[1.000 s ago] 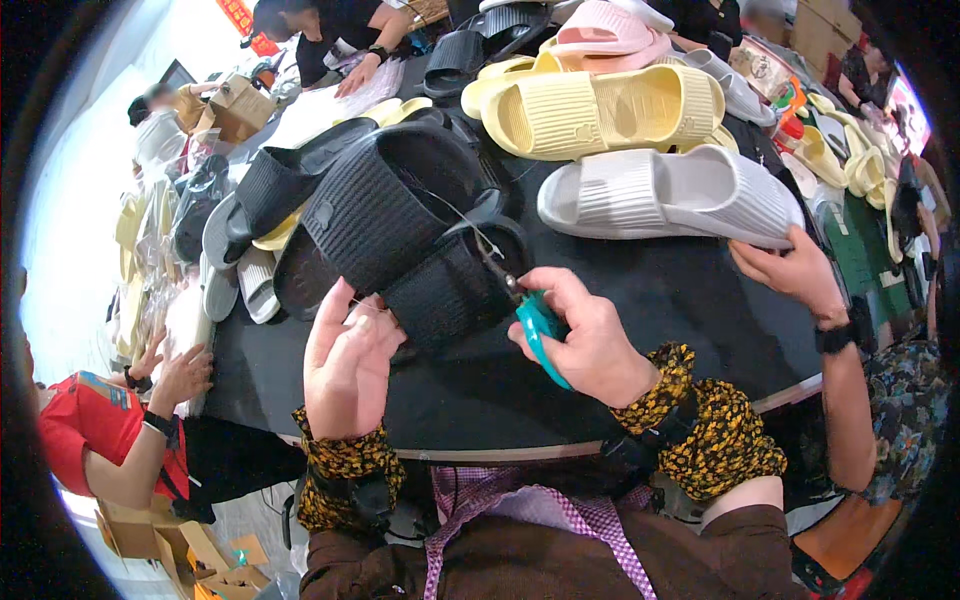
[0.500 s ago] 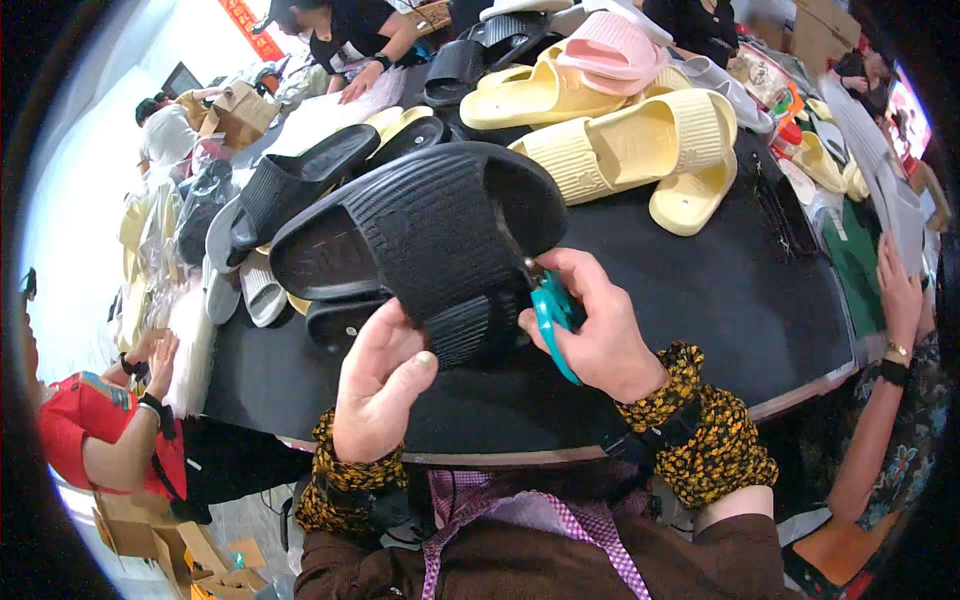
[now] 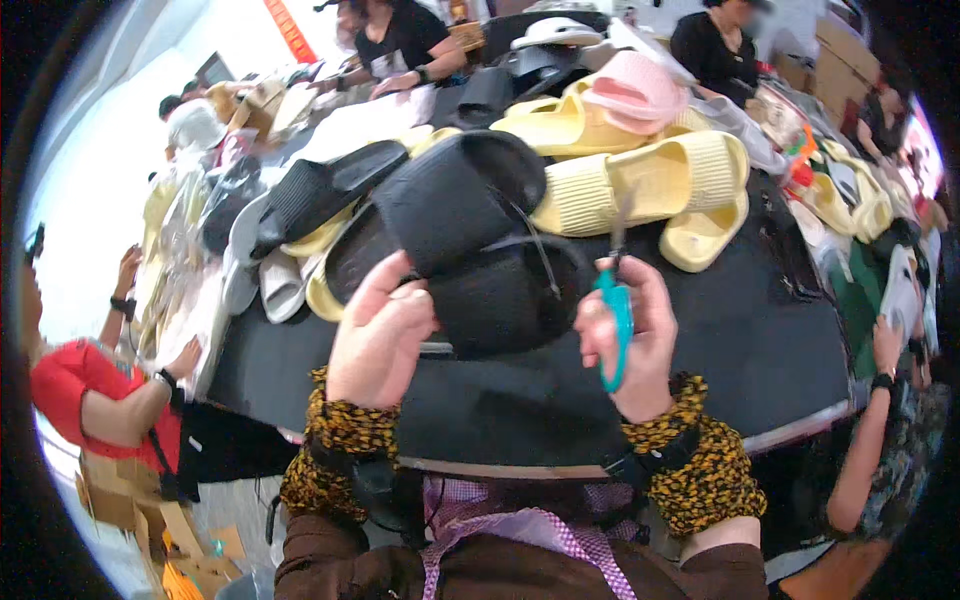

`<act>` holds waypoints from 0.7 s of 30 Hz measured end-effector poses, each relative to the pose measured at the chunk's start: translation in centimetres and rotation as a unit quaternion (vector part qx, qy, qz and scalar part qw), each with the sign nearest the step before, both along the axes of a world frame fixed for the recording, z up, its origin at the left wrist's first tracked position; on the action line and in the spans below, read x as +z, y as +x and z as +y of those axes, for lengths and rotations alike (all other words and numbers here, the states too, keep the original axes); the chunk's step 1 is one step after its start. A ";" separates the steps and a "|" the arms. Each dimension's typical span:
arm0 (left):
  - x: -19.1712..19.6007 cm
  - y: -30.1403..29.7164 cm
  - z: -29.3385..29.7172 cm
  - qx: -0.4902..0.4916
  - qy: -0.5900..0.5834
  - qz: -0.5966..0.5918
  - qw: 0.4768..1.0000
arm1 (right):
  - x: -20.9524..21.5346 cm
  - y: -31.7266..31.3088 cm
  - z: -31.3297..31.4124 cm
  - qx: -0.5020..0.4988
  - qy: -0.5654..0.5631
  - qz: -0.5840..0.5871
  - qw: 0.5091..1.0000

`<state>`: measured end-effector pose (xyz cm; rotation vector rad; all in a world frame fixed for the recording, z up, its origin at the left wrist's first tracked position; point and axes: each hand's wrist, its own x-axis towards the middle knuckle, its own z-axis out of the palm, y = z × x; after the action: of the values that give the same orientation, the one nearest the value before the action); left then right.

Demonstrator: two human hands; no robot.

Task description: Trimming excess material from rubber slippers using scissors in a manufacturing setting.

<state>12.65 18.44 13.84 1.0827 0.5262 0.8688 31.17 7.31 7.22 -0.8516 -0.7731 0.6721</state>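
Note:
A pair of black ribbed slide slippers (image 3: 445,205) is in front of me, one partly over the other. My left hand (image 3: 380,330) is closed on their near left edge, thumb and fingers pinched at the strap of the lower slipper (image 3: 495,305). From the upper slipper's strap a thin pale strand (image 3: 540,250) hangs down over the lower one's open end. My right hand (image 3: 640,335) grips teal-handled scissors (image 3: 618,330) to the right of the pair. Their blades point up and away, apart from the slippers, and are slightly blurred.
Yellow slippers (image 3: 650,185) and a pink one (image 3: 640,90) are piled at the far side of the black table (image 3: 740,350). Further black slippers (image 3: 310,190) and a grey one (image 3: 283,285) lie left. Co-workers are around the table; one at left wears a red top (image 3: 95,395).
The scissors have moved right, away from the slippers, and their blades now show. The slippers have spread apart, showing more of the lower one. A loose strand is now visible.

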 end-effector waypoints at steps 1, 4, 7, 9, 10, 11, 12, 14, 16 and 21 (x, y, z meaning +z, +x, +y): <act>-0.2 0.1 0.8 0.020 0.005 -0.016 1.000 | 0.3 0.2 -0.5 0.010 -0.010 -0.035 0.999; 1.0 1.9 2.7 0.010 0.024 -0.016 1.000 | -0.7 -0.2 -0.2 0.041 0.043 -0.024 0.998; 2.5 4.5 4.9 -0.050 0.074 -0.035 0.995 | -0.1 -0.6 -0.4 0.033 0.044 -0.021 0.998; 4.6 7.9 5.6 -0.075 0.100 -0.036 0.992 | 0.3 -0.3 -0.7 0.015 0.031 -0.027 0.999; 5.4 9.8 6.1 -0.057 0.106 -0.017 0.993 | 0.2 0.1 -0.7 -0.002 0.030 -0.032 0.999; 6.9 11.9 5.8 -0.033 0.113 0.003 0.993 | 0.1 0.3 -0.8 -0.009 0.029 -0.032 0.999; 7.9 14.0 5.9 -0.089 0.126 -0.013 0.988 | 0.2 0.6 -0.9 -0.038 0.037 -0.031 0.998; 10.0 17.0 6.5 -0.185 0.146 -0.027 0.971 | 0.5 0.6 -0.7 -0.034 0.067 0.035 0.997; 11.4 20.5 6.8 -0.251 0.173 -0.012 0.952 | 1.0 0.6 -0.6 -0.034 0.047 0.066 0.996; 8.0 27.6 11.1 -0.256 0.231 0.147 0.927 | 1.0 1.1 -0.3 -0.043 0.013 0.085 0.995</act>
<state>40.30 29.52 21.83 1.7054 0.2573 0.3676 32.25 7.01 8.17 -0.7880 -0.5874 0.6483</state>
